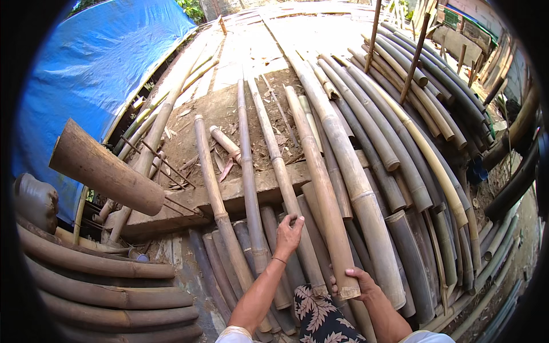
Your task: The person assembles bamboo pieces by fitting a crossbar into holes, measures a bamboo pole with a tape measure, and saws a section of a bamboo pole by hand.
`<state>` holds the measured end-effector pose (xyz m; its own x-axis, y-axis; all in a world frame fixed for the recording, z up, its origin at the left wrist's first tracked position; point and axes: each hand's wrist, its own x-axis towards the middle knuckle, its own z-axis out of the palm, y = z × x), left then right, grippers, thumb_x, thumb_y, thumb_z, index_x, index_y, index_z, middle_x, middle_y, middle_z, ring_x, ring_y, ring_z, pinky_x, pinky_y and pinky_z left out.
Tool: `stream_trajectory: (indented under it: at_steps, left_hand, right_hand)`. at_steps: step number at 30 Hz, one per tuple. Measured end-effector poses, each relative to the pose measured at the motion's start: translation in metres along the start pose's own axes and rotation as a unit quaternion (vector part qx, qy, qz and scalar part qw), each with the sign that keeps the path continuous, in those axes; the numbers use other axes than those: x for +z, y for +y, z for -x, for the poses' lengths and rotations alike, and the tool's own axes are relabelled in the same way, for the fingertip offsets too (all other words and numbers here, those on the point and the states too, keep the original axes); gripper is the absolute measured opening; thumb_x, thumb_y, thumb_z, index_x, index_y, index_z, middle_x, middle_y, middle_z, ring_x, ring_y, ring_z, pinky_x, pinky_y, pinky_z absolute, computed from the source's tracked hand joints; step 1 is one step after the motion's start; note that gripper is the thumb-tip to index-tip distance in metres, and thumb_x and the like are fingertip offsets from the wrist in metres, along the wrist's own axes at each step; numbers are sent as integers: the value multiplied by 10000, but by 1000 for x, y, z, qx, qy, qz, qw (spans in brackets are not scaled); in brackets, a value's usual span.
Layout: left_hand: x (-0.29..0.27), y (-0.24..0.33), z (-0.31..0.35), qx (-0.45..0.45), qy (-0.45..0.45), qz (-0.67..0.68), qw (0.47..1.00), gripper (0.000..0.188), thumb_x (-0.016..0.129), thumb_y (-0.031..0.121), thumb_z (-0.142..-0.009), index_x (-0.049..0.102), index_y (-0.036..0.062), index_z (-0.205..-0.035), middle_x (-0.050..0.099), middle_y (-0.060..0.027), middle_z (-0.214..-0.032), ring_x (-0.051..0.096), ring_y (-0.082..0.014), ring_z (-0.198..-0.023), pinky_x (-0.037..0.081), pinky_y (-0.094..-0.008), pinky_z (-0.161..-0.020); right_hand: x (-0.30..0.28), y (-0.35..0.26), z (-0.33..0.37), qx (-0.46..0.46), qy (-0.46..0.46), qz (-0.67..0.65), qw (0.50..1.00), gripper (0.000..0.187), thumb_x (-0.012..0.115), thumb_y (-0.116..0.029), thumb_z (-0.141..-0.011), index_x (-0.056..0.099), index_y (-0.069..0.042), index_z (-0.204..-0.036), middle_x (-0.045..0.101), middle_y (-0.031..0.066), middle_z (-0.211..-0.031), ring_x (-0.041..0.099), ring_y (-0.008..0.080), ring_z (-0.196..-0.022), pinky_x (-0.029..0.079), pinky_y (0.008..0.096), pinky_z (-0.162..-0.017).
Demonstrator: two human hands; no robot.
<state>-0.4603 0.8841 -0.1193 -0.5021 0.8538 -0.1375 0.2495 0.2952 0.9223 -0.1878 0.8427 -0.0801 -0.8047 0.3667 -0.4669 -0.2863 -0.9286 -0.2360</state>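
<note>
Right fingers (357, 273) clamped one bamboo pole (317, 183) by its cut end; left fingers (295, 223) curled together near another pole (281, 174); one ledge (233, 197) edged bare dirt (186, 131) beyond them.

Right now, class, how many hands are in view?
2: the left hand near the picture's middle, the right hand holding a bamboo pole by its near end.

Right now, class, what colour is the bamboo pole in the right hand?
The bamboo pole is mostly tan-brown, seen best in the head view.
</note>
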Motion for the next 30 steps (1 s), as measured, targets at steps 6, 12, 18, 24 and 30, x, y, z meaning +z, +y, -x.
stream_trajectory:
  at_steps: [6, 12, 18, 24, 30]
  left_hand:
    - [66, 22, 111, -317, -225, 455, 801, 768, 664, 585, -854, 494, -5, -1314, 607, -192, -1189, 633, -300, -1041, 532, -450, -900]
    - [113, 28, 93, -241, -303, 584, 713, 633, 687, 540, -849, 591, -20, -1127, 661, -185, -983, 667, -302, -897, 558, -447, -844]
    - [136, 21, 116, -269, -169, 470, 823, 504, 782, 401, -781, 621, -21, -1005, 674, -155, -863, 684, -263, -744, 585, -415, -708]
    - [134, 27, 152, -233, -191, 500, 812, 484, 775, 326, -757, 623, -23, -1056, 681, -144, -913, 681, -239, -808, 572, -389, -764]
    - [124, 66, 234, -46, -406, 428, 806, 697, 772, 400, -769, 539, -20, -1275, 595, -172, -1238, 582, -251, -1151, 455, -392, -1026]
  right_hand:
    - [-41, 54, 114, 18, 121, 199, 972, 699, 804, -176, -763, 413, 20, -1309, 635, 168, -987, 681, 268, -820, 593, 409, -700]
    - [-70, 76, 206, 71, -27, -13, 997, 700, 797, -224, -734, 461, 19, -1297, 638, 172, -952, 668, 285, -795, 562, 429, -736]
    - [-28, 79, 230, 28, 353, 717, 601, 958, 850, -325, -641, 380, 45, -1389, 620, 281, -1160, 623, 365, -1108, 487, 424, -957]
    - [-60, 113, 251, -118, 346, 734, 572, 1058, 843, -451, -649, 321, 15, -1443, 521, 266, -1292, 564, 420, -1141, 450, 459, -1003]
    - [-26, 47, 256, -134, 230, 469, 842, 1123, 894, -459, -596, 350, 22, -1452, 548, 199, -1286, 540, 274, -1194, 407, 393, -1045]
